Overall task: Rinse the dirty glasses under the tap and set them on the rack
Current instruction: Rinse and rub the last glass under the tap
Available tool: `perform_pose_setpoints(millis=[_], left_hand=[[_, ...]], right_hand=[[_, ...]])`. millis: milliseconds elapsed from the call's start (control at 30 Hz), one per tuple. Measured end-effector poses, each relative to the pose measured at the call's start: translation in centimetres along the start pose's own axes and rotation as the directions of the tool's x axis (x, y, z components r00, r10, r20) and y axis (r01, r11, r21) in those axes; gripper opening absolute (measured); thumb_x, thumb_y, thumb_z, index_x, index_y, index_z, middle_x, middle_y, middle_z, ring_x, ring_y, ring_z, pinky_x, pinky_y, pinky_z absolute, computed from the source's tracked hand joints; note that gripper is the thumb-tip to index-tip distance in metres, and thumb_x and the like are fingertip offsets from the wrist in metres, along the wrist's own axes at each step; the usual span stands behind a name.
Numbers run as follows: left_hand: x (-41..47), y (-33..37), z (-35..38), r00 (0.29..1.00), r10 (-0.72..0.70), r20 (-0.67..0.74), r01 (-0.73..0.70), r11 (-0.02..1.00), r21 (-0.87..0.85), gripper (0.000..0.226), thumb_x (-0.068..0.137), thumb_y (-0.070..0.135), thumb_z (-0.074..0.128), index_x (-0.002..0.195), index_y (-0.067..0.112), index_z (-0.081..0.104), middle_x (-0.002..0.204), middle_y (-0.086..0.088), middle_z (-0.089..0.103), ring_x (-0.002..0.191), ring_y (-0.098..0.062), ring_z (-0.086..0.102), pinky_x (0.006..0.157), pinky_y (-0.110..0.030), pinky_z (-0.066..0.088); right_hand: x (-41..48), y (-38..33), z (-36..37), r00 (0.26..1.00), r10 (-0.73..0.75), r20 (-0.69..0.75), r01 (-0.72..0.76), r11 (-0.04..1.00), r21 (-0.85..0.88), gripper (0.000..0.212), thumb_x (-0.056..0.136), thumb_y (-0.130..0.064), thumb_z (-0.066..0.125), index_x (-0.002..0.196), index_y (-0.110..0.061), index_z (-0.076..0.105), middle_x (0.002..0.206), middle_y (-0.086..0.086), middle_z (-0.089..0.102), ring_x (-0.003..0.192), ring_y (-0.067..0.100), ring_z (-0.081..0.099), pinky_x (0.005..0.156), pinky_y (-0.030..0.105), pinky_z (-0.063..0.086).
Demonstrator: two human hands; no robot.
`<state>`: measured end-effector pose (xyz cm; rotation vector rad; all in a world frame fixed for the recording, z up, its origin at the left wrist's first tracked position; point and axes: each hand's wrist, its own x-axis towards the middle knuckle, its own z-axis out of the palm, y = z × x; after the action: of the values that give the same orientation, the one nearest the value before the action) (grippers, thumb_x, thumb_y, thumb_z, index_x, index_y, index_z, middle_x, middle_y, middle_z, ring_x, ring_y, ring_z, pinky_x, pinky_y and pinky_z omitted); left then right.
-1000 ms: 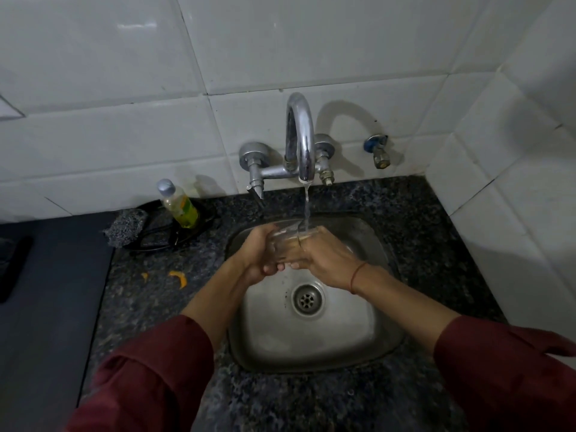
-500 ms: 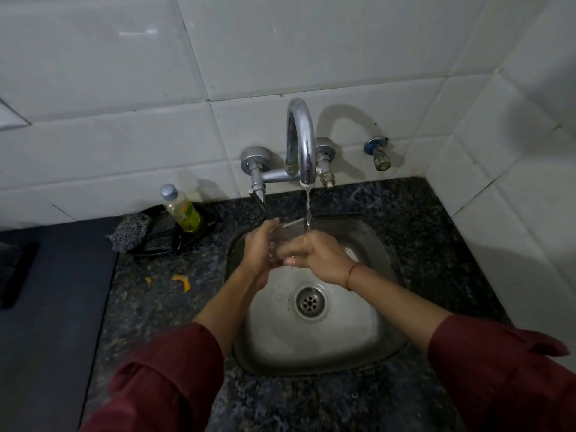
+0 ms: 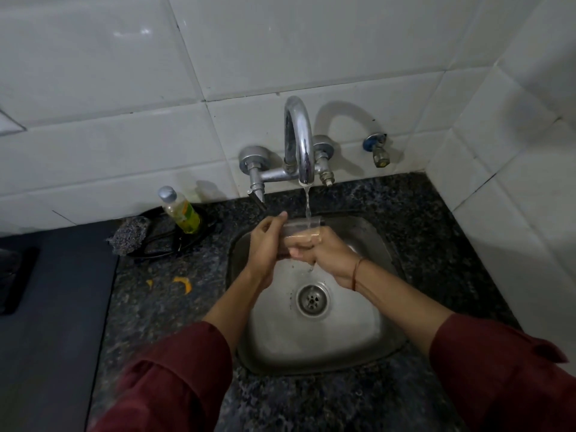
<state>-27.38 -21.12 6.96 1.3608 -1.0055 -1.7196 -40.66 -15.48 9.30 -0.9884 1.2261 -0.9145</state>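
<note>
While logging scrub pad (image 3: 129,233) and tilted dish-soap bottle (image 3: 180,212) at left on granite counter (image 3: 149,307): gripping clear drinking glass (image 3: 300,230) in left hand (image 3: 265,247), fingers curling round its side, above steel sink (image 3: 311,344). Catching stream under chrome tap (image 3: 299,145). Gripping with right hand (image 3: 327,255) too, fingers curling on glass.

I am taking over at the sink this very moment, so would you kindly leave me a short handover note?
Left hand: grips the left side of the clear drinking glass, thumb up near the rim.
Right hand: fingers curled round the glass's other side.
Where: the glass is held over the square steel sink, under the running stream from the curved chrome tap.
Done: this glass is mid-rinse.
Left: finish the rinse and set it on the rack, which is not in view. No other glasses show.
</note>
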Motion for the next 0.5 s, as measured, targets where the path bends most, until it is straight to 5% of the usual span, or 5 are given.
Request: perform_pose_setpoints(millis=[100, 233, 333, 433, 500], left_hand=[[0.0, 1.0, -0.2, 0.996, -0.093, -0.001, 0.093, 0.994, 0.063, 0.036, 0.102, 0.033, 0.047, 0.079, 0.009, 0.062, 0.064, -0.011, 0.058, 0.042, -0.019, 0.051, 0.033, -0.021, 0.034], [0.0, 2.8, -0.9, 0.863, -0.468, 0.188, 0.453, 0.883, 0.122, 0.053, 0.100, 0.033, 0.037, 0.064, 0.010, 0.068, 0.056, -0.009, 0.061, 0.032, -0.017, 0.048, 0.026, -0.013, 0.024], [0.1, 2.0, -1.0, 0.892, -0.402, 0.209, 0.402, 0.915, 0.045, 0.054, 0.101, 0.039, 0.045, 0.065, 0.015, 0.077, 0.066, -0.006, 0.070, 0.045, -0.018, 0.058, 0.037, -0.018, 0.037], [0.1, 0.2, -0.9, 0.995, -0.035, 0.092, 0.041, 0.997, -0.065, 0.033, 0.099, 0.036, 0.058, 0.078, 0.014, 0.071, 0.076, -0.010, 0.070, 0.058, -0.024, 0.061, 0.048, -0.027, 0.046], [0.0, -0.5, -0.8, 0.994, 0.110, -0.003, -0.110, 0.994, 0.001, 0.030, 0.101, 0.029, 0.059, 0.076, 0.012, 0.060, 0.067, -0.011, 0.064, 0.050, -0.023, 0.058, 0.041, -0.026, 0.044]], right_hand=[[0.1, -0.9, -0.2, 0.989, -0.126, 0.082, 0.146, 0.928, -0.344, 0.025, 0.091, -0.001, 0.068, 0.112, -0.012, 0.075, 0.103, 0.001, 0.077, 0.091, 0.008, 0.069, 0.080, 0.021, 0.052], [1.4, -0.7, -1.1, 0.922, -0.276, 0.271, 0.328, 0.187, -0.926, 0.024, 0.087, -0.027, 0.075, 0.111, -0.022, 0.074, 0.119, 0.001, 0.071, 0.111, 0.019, 0.064, 0.097, 0.034, 0.048], [1.4, -0.4, -1.0, 0.962, -0.206, 0.179, 0.258, 0.476, -0.841, 0.017, 0.087, -0.023, 0.077, 0.104, -0.021, 0.079, 0.105, -0.001, 0.077, 0.100, 0.015, 0.070, 0.089, 0.031, 0.054], [0.8, 0.0, 0.0, 0.999, -0.029, -0.024, 0.023, 0.972, -0.233, 0.023, 0.089, 0.000, 0.071, 0.109, -0.009, 0.077, 0.091, 0.000, 0.077, 0.078, 0.010, 0.068, 0.062, 0.021, 0.050], [0.6, 0.0, 0.2, 0.998, 0.051, -0.022, -0.051, 0.999, 0.001, 0.025, 0.090, 0.006, 0.066, 0.114, -0.002, 0.072, 0.090, 0.004, 0.072, 0.071, 0.006, 0.061, 0.057, 0.018, 0.042]])
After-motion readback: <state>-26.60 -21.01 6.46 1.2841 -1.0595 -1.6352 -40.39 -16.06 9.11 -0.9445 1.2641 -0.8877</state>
